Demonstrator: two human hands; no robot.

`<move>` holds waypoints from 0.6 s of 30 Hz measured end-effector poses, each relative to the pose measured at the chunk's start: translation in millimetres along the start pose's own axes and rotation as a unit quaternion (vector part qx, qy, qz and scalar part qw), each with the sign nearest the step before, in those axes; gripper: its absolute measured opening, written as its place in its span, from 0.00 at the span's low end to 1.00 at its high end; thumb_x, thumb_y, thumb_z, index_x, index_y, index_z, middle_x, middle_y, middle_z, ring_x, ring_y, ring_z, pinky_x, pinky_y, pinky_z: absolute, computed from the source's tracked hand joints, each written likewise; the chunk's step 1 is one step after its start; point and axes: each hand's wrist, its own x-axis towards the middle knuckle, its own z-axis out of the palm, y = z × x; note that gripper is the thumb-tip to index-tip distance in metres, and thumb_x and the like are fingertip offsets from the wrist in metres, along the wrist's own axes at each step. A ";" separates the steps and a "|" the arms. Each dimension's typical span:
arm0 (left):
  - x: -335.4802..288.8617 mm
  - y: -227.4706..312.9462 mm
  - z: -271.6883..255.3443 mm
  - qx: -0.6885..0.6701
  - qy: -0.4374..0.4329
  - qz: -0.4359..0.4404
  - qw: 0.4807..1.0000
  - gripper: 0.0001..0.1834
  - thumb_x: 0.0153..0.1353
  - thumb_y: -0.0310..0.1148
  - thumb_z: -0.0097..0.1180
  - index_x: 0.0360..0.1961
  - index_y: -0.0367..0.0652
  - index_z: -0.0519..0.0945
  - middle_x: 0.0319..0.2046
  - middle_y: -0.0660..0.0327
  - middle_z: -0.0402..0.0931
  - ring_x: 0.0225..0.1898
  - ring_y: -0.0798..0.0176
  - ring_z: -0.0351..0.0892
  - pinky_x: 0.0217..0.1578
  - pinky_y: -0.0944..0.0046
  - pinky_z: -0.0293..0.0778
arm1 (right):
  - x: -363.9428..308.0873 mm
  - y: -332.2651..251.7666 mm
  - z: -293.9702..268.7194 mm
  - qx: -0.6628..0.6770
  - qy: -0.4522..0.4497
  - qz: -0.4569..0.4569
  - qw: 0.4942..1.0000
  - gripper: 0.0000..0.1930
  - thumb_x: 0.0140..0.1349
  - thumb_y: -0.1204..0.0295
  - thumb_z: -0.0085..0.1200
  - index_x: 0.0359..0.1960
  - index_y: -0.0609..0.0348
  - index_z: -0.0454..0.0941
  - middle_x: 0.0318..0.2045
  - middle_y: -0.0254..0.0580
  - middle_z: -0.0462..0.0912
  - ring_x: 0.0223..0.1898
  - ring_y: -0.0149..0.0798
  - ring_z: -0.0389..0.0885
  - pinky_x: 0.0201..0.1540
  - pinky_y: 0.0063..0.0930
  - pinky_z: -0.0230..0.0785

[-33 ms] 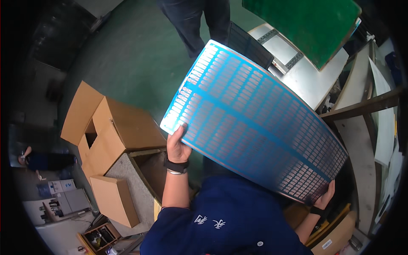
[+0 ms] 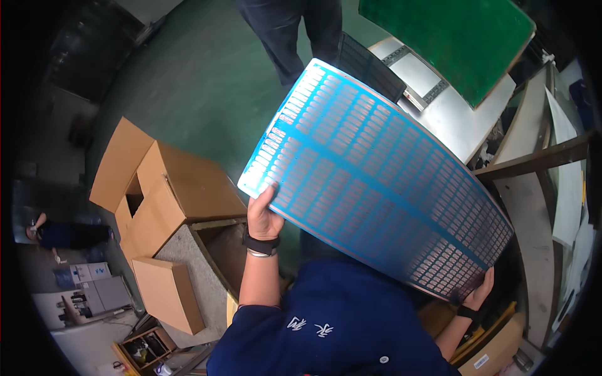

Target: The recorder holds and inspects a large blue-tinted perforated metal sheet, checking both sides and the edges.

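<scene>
Head view, then: where is the panel [image 2: 376, 182]?

"Held up in front of the person's chest, right in the middle. Its length slants from ten o'clock down to four. It's blue, with rows of pale rounded marks, and the ten o'clock end shines almost white."

And the left hand [image 2: 266, 216]?

"Clamped on the panel's edge at about half past eight, close to a corner. I see the thumb over the upper face; the other fingers are mostly hidden underneath. There's a black band [image 2: 260, 244] on that wrist."

The right hand [image 2: 480, 292]?

"Closed on the panel too, near the corner at half past four. I can't tell how its fingers lie below."

What's around them?

"An open carton [image 2: 200, 188] at nine o'clock, with a small box [image 2: 164, 294] at eight, beside a grey surface [image 2: 204, 276]. Someone's dark trousers [image 2: 320, 31] are at twelve, partly behind the panel. At one o'clock a green board [image 2: 451, 44] is above a white table [image 2: 467, 119]. Another person [image 2: 72, 237] is well off at nine."
</scene>
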 end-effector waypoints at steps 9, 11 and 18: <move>-1.3 4.2 8.2 0.012 -0.049 -0.039 0.998 0.27 0.57 0.26 0.52 0.57 0.32 0.61 0.54 0.51 0.67 0.55 0.54 0.67 0.56 0.55 0.63 | -13.8 -9.5 -6.0 -0.045 0.007 0.020 0.999 0.18 0.67 0.66 0.39 0.51 0.69 0.67 0.42 0.41 0.74 0.40 0.31 0.75 0.43 0.22 0.69; 8.5 12.2 -1.4 0.025 -0.098 -0.015 0.995 0.30 0.60 0.37 0.51 0.58 0.30 0.60 0.56 0.50 0.65 0.57 0.54 0.65 0.58 0.54 0.60 | -15.4 -9.8 -16.4 -0.045 0.012 0.012 0.999 0.18 0.67 0.66 0.39 0.51 0.69 0.67 0.42 0.41 0.75 0.40 0.31 0.75 0.43 0.22 0.69; 30.0 50.7 -10.8 0.233 -0.152 -0.068 0.958 0.36 0.60 0.46 0.51 0.61 0.32 0.57 0.36 0.57 0.79 0.35 0.67 0.79 0.37 0.71 0.73 | -14.9 -29.9 -42.1 -0.053 0.035 -0.074 0.995 0.18 0.67 0.68 0.41 0.52 0.69 0.67 0.45 0.39 0.74 0.45 0.31 0.73 0.51 0.24 0.64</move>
